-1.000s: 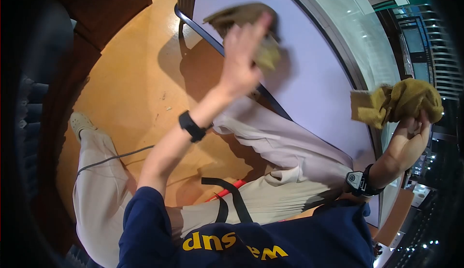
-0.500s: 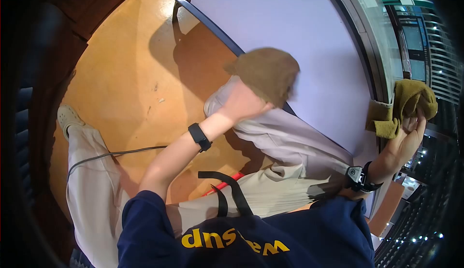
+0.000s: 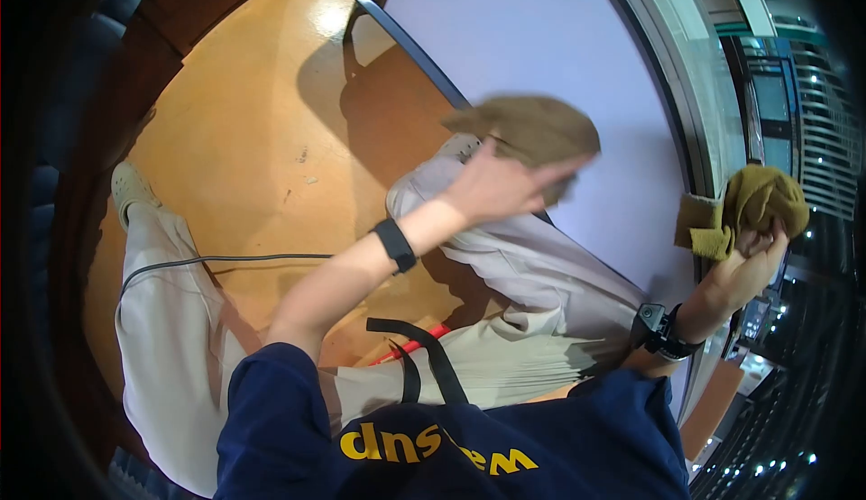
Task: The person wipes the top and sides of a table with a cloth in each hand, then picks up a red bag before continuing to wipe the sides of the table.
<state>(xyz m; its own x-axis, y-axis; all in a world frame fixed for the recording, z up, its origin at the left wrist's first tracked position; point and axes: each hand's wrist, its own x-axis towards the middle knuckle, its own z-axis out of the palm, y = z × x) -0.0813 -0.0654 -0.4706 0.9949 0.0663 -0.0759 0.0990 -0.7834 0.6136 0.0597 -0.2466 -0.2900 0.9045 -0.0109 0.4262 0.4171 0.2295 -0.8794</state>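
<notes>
Blurred by motion, a brown cap-like cloth item point(image 3: 541, 126) is over the edge of the pale table, with my left hand point(image 3: 505, 180) gripping its lower side. One finger stretches across the item's right part. Farther right, my right hand point(image 3: 762, 247) has its fingers around the lower part of a bunched olive-green cloth point(image 3: 767, 201). A folded flap of similar colour point(image 3: 704, 227) hangs at that cloth's left, by the table's edge.
The pale tabletop point(image 3: 532, 31) has a dark rim. My legs in light trousers point(image 3: 514, 266) are below it. A black cable point(image 3: 244, 257) crosses my left leg. A red object point(image 3: 415, 342) lies near the black straps.
My left hand and the brown item have shifted right, and the hand has turned, showing a stretched finger. My right hand and the olive cloth are slightly lower and farther left.
</notes>
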